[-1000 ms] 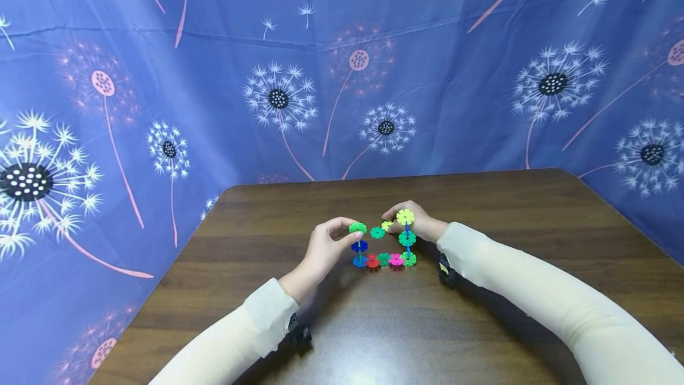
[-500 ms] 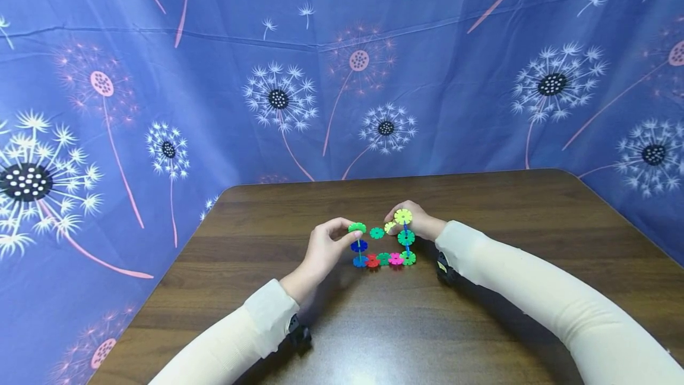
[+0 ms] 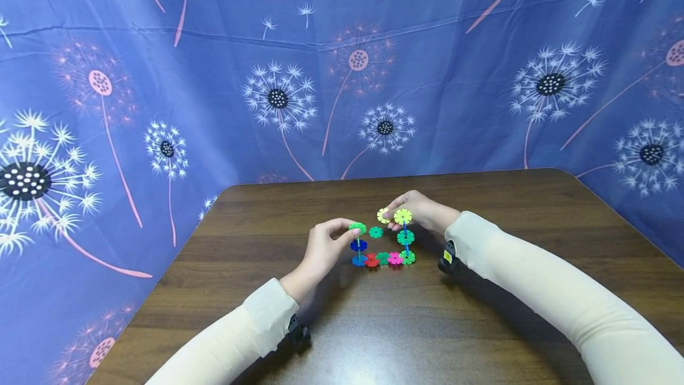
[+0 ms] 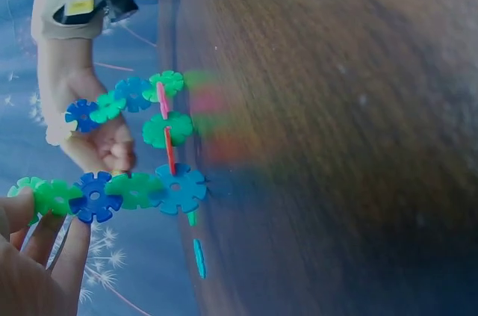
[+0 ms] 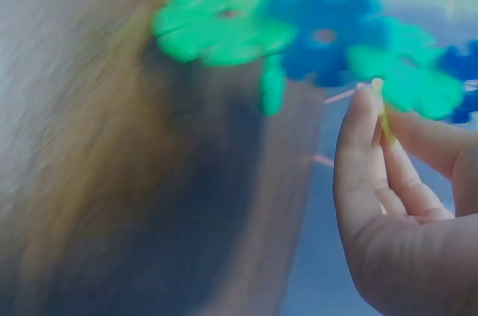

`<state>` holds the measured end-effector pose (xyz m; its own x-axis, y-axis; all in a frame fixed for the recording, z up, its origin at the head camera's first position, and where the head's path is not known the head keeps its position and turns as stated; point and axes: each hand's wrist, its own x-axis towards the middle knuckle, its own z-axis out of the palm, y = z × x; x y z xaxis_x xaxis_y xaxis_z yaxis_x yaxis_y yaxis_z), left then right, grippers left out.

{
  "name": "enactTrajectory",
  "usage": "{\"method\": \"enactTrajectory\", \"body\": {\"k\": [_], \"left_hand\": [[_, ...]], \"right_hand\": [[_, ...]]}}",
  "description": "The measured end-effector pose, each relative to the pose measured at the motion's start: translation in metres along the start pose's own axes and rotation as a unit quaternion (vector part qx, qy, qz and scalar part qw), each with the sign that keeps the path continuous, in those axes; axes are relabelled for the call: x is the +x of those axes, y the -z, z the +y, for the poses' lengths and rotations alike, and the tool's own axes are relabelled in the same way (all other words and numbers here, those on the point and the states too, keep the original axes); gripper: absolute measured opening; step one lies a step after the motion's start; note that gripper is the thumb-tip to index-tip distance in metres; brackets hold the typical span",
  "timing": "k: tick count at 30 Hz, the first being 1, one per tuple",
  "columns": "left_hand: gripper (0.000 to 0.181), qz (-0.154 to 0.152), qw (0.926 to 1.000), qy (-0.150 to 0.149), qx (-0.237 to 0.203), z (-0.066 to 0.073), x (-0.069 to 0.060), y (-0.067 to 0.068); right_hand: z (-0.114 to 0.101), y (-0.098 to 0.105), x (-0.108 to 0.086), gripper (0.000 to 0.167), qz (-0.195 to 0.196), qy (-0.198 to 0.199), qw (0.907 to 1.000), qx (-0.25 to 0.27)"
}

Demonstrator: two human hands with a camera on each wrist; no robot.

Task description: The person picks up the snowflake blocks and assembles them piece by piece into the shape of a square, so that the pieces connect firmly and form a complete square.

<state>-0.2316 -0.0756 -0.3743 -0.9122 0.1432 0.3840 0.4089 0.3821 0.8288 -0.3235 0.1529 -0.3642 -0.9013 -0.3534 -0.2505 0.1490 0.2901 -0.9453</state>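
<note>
A frame of interlocking plastic flower discs stands on the table. Its bottom row runs from a blue disc [image 3: 359,261] through a red disc [image 3: 371,261] and a pink disc [image 3: 395,258] to a green disc [image 3: 408,257]. Two columns rise from its ends. At the left column's top my left hand [image 3: 323,248] pinches a bright green disc [image 3: 357,227]. A yellow disc [image 3: 403,216] tops the right column. Just behind it, my right hand [image 3: 419,210] pinches a separate pale yellow disc [image 3: 383,215], seen edge-on in the right wrist view; the fingers are partly hidden in the head view.
Another teal disc [image 3: 376,232] shows between the columns, toward the back. The brown wooden table [image 3: 481,325] reaches to a blue dandelion-print curtain [image 3: 331,94]. Black wrist cameras are strapped under both sleeves.
My right hand has lifted and drawn back with the pale yellow disc, which now sits higher and slightly further left. My left hand keeps its grip on the left column.
</note>
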Motion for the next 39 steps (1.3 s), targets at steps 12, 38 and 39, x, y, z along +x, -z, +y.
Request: {"method": "enactTrajectory", "body": {"k": [12, 38, 39], "left_hand": [[0.015, 0.01, 0.9975, -0.069, 0.008, -0.003, 0.0, 0.002], [0.01, -0.009, 0.999, -0.041, 0.014, 0.003, -0.002, 0.003], [0.01, -0.009, 0.9991, -0.039, 0.013, 0.003, -0.002, 0.003]], "right_hand": [[-0.028, -0.007, -0.032, 0.029, -0.119, 0.012, 0.9917, -0.047], [-0.037, -0.026, -0.047, 0.033, -0.151, 0.034, 0.9877, -0.022], [-0.037, -0.027, -0.047, 0.033, -0.15, 0.035, 0.9877, -0.024]]}}
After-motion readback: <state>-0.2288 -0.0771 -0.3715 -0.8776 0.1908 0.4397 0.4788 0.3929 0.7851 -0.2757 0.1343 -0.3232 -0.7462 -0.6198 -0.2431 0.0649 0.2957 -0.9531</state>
